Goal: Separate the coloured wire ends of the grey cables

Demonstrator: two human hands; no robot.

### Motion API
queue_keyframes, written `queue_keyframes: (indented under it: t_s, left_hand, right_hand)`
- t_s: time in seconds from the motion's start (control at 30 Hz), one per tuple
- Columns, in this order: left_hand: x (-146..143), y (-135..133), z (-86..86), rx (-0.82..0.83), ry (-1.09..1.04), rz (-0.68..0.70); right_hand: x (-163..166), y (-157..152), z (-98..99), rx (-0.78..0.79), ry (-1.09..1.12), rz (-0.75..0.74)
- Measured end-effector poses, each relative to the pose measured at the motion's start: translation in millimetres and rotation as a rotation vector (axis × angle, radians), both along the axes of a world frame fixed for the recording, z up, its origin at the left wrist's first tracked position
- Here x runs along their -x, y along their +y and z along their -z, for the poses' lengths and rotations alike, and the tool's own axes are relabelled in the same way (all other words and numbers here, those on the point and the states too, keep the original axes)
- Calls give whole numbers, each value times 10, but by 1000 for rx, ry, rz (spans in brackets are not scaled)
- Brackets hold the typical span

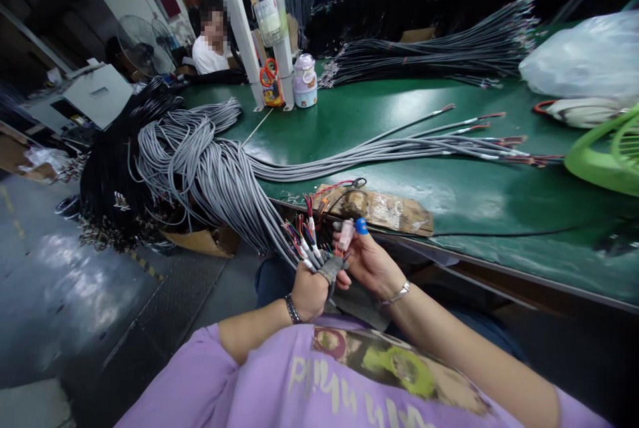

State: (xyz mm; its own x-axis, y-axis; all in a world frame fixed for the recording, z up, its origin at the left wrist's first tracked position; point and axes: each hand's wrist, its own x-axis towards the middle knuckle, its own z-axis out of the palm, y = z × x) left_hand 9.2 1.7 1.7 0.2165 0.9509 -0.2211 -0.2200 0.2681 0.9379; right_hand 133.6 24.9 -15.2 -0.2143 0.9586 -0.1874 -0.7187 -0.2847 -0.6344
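Note:
My left hand (312, 291) is closed around a bunch of grey cables (272, 218), near their stripped ends. Coloured wire ends (302, 231) fan out above the fist, with white sleeves below them. A dark grey wrapping covers part of this hand's thumb side. Close against the bunch, my right hand (372, 261) has its fingers drawn together at some reddish wire ends. One fingertip wears a blue cover (361, 226), and a pale pink wrap (346, 235) shows on another finger. What lies between these fingertips is too small to make out.
A worn wooden block (399, 212) with a red and a black lead lies at the green bench's (499, 215) front edge. More grey cables (359, 158) stretch across the bench. Scissors (269, 75), a lilac bottle (305, 82) and a green plastic item (606, 155) stand around. A person (210, 48) sits beyond.

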Motion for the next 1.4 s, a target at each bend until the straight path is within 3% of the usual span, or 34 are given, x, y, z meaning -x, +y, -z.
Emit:
queue_keyframes:
  t_s: [0.17,0.37,0.47,0.6,0.77,0.97,1.1,1.2,1.4]
  left_hand:
    - [48,-14,25,2,-13,9]
    - [104,-37,112,-37,24,49]
    - [115,-36,129,-61,60,88]
    - [127,-30,42,-91,138,187]
    - [169,-29,-70,-122,196,324]
    - [202,-23,22,-75,90,262]
    - [190,-21,106,-66,48,176]
    - [187,-23,142,-66,34,152]
    - [210,-27,148,-98,84,199]
  right_hand:
    - [-28,-47,-35,64,41,81]
    - [-134,-246,-47,-81,-107,-123]
    - [-131,-359,-74,-175,-292,-120]
    - [-113,-412,-155,-230,-441,-59]
    - [-103,-387,-237,-242,-487,-160]
    - [-99,-390,-203,-235,-530,-96]
    - [-155,-393,-68,-66,-523,42]
    - [-182,-410,-18,31,-443,58]
    - [-104,-442,-187,-176,-557,-89]
